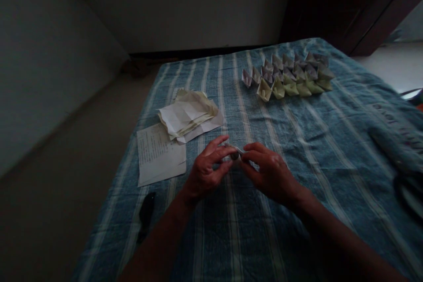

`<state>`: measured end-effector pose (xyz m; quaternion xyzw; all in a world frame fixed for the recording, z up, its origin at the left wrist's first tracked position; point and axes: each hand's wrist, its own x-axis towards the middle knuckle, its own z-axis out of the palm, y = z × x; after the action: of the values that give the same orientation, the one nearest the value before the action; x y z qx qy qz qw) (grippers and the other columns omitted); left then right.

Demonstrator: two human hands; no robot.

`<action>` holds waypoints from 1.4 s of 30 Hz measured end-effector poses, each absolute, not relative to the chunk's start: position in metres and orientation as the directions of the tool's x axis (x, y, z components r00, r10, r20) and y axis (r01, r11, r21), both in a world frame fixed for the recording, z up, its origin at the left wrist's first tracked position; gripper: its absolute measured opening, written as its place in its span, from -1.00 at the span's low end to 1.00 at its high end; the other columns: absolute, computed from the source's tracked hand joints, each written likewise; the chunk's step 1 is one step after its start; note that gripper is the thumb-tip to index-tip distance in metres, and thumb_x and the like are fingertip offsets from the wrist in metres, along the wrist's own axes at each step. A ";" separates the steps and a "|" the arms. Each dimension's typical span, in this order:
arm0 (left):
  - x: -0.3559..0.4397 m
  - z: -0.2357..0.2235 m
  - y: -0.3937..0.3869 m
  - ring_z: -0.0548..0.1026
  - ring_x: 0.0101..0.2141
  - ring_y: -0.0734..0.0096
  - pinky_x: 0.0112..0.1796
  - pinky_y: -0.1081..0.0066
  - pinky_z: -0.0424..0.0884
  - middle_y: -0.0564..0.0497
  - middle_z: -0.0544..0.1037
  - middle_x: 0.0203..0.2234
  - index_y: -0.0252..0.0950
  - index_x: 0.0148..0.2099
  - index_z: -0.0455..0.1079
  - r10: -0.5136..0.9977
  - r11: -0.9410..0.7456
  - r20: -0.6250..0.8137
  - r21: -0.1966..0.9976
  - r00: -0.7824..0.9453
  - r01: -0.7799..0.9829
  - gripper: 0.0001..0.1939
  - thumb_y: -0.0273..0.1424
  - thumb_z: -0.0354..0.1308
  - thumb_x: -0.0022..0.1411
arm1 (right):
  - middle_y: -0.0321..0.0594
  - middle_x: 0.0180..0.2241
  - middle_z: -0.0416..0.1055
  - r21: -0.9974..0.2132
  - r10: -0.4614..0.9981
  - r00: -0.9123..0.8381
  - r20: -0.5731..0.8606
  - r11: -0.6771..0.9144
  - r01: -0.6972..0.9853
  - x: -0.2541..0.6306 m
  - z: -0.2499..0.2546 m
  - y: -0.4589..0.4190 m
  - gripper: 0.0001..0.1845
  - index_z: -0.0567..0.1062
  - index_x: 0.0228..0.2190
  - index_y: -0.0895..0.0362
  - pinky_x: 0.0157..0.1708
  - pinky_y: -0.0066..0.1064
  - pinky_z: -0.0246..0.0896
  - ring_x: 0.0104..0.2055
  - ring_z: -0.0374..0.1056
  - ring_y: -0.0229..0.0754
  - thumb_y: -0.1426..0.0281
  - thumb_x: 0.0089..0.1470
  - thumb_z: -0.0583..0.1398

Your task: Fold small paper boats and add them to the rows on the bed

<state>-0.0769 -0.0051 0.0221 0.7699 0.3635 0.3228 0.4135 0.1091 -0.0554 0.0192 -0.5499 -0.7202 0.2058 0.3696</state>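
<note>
Both hands meet in front of me over the striped blue cloth. My left hand pinches a small piece of folded paper, mostly hidden by the fingers. From the other side, my right hand grips its edge between thumb and fingertips. A dark patch shows within the piece, and its exact shape is too small to make out. Ahead and to the right stand several folded paper boats in close rows, yellowish in front and pale grey-purple behind.
Creased loose paper sheets lie in a stack at left, beside a printed sheet. Nearer me is a dark, knife-like object. A black loop handle sits at the right. White walls stand beyond the cloth.
</note>
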 end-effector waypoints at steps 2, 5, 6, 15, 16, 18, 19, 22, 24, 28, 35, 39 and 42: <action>-0.077 0.025 -0.005 0.34 0.13 0.14 0.10 0.11 0.35 -0.12 0.29 0.20 -0.21 -0.06 0.50 0.786 -0.501 0.268 0.804 0.557 0.320 -0.76 -0.46 0.15 0.22 | -0.10 -0.23 0.42 -0.693 0.938 -0.153 0.310 0.334 0.639 0.110 0.019 -0.056 -0.85 0.48 -0.45 0.18 -0.24 -0.34 0.28 -0.26 0.37 -0.19 0.49 0.15 0.15; -0.077 0.024 -0.005 0.30 0.17 0.15 0.14 0.09 0.30 -0.15 0.20 0.26 -0.23 -0.04 0.47 0.731 -0.606 0.319 0.711 0.604 0.357 -0.74 -0.52 0.11 0.24 | -0.09 -0.22 0.42 -0.678 0.932 -0.178 0.315 0.353 0.644 0.110 0.018 -0.057 -0.84 0.47 -0.44 0.18 -0.24 -0.34 0.29 -0.25 0.38 -0.19 0.49 0.16 0.13; -0.077 0.023 -0.005 0.26 0.20 0.14 0.14 0.10 0.30 -0.16 0.17 0.28 -0.24 -0.03 0.46 0.716 -0.629 0.324 0.683 0.618 0.371 -0.72 -0.53 0.10 0.24 | -0.09 -0.22 0.42 -0.675 0.931 -0.180 0.318 0.355 0.647 0.109 0.018 -0.057 -0.84 0.47 -0.44 0.18 -0.25 -0.35 0.30 -0.25 0.38 -0.19 0.49 0.16 0.12; -0.073 0.052 -0.002 0.11 0.27 0.09 0.16 -0.01 0.24 -0.18 0.16 0.27 -0.29 -0.12 0.42 0.520 -0.846 0.384 0.354 0.763 0.399 -0.77 -0.60 0.05 0.23 | -0.11 -0.24 0.42 -0.678 0.903 -0.209 0.376 0.422 0.602 0.108 0.020 -0.059 -0.83 0.48 -0.38 0.18 -0.27 -0.36 0.31 -0.27 0.38 -0.21 0.42 0.21 0.11; -0.073 0.058 -0.001 0.13 0.26 0.08 0.16 -0.02 0.24 -0.20 0.20 0.25 -0.31 -0.15 0.42 0.502 -0.857 0.368 0.331 0.782 0.394 -0.79 -0.61 0.04 0.23 | -0.11 -0.24 0.41 -0.673 0.897 -0.208 0.390 0.432 0.600 0.108 0.021 -0.059 -0.83 0.48 -0.37 0.17 -0.27 -0.36 0.31 -0.27 0.38 -0.21 0.41 0.21 0.11; -0.072 0.068 0.000 0.18 0.24 0.08 0.16 -0.02 0.23 -0.22 0.25 0.22 -0.33 -0.18 0.42 0.477 -0.869 0.319 0.315 0.819 0.383 -0.80 -0.62 0.04 0.21 | -0.11 -0.24 0.41 -0.665 0.886 -0.223 0.407 0.455 0.593 0.107 0.022 -0.060 -0.83 0.48 -0.36 0.17 -0.25 -0.35 0.31 -0.25 0.38 -0.20 0.43 0.21 0.10; -0.072 0.072 0.000 0.19 0.23 0.08 0.16 -0.02 0.23 -0.23 0.27 0.20 -0.34 -0.18 0.42 0.466 -0.871 0.289 0.314 0.836 0.377 -0.81 -0.63 0.04 0.21 | -0.11 -0.23 0.40 -0.661 0.880 -0.243 0.408 0.468 0.587 0.107 0.023 -0.060 -0.84 0.47 -0.35 0.17 -0.25 -0.34 0.31 -0.25 0.38 -0.20 0.44 0.21 0.10; -0.071 0.077 -0.001 0.23 0.21 0.07 0.15 -0.01 0.25 -0.27 0.32 0.16 -0.37 -0.17 0.42 0.448 -0.868 0.196 0.328 0.873 0.372 -0.81 -0.62 0.05 0.20 | -0.13 -0.22 0.39 -0.654 0.865 -0.329 0.379 0.501 0.566 0.108 0.023 -0.061 -0.85 0.46 -0.31 0.16 -0.25 -0.37 0.30 -0.25 0.36 -0.22 0.50 0.19 0.08; -0.072 0.077 -0.002 0.24 0.20 0.06 0.13 0.00 0.28 -0.30 0.32 0.16 -0.38 -0.17 0.43 0.448 -0.858 0.141 0.343 0.883 0.381 -0.81 -0.62 0.06 0.19 | -0.16 -0.23 0.39 -0.651 0.859 -0.369 0.356 0.511 0.561 0.109 0.022 -0.061 -0.84 0.46 -0.31 0.14 -0.27 -0.39 0.29 -0.26 0.35 -0.24 0.51 0.19 0.07; -0.073 0.073 -0.002 0.27 0.18 0.07 0.11 0.03 0.30 -0.25 0.34 0.15 -0.35 -0.17 0.43 0.456 -0.843 0.114 0.375 0.883 0.386 -0.79 -0.62 0.08 0.16 | -0.17 -0.25 0.38 -0.652 0.846 -0.399 0.354 0.529 0.543 0.112 0.018 -0.059 -0.84 0.46 -0.35 0.14 -0.29 -0.40 0.28 -0.28 0.33 -0.25 0.51 0.18 0.08; -0.075 0.065 0.001 0.34 0.14 0.13 0.07 0.14 0.35 -0.26 0.39 0.10 -0.35 -0.25 0.42 0.483 -0.782 0.061 0.479 0.874 0.399 -0.82 -0.62 0.04 0.14 | -0.16 -0.23 0.38 -0.681 0.834 -0.430 0.347 0.539 0.496 0.114 0.019 -0.058 -0.83 0.48 -0.32 0.15 -0.28 -0.40 0.27 -0.25 0.35 -0.24 0.52 0.17 0.08; -0.075 0.062 0.004 0.36 0.13 0.13 0.07 0.15 0.35 -0.26 0.41 0.10 -0.35 -0.26 0.44 0.485 -0.756 0.043 0.523 0.874 0.394 -0.83 -0.60 0.05 0.15 | -0.14 -0.23 0.39 -0.689 0.840 -0.437 0.323 0.525 0.499 0.115 0.020 -0.057 -0.82 0.48 -0.33 0.18 -0.26 -0.38 0.27 -0.25 0.35 -0.23 0.54 0.16 0.07; -0.075 0.060 0.006 0.36 0.12 0.14 0.08 0.14 0.34 -0.21 0.42 0.09 -0.32 -0.23 0.47 0.475 -0.776 0.059 0.499 0.878 0.386 -0.80 -0.59 0.06 0.15 | -0.14 -0.25 0.39 -0.695 0.843 -0.442 0.305 0.515 0.502 0.115 0.019 -0.056 -0.81 0.50 -0.30 0.19 -0.26 -0.37 0.27 -0.25 0.35 -0.22 0.55 0.16 0.08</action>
<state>-0.0749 0.0061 0.0599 0.9378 0.2295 0.0910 0.2440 0.1152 -0.0563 0.0190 -0.4166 -0.8075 0.2627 0.3246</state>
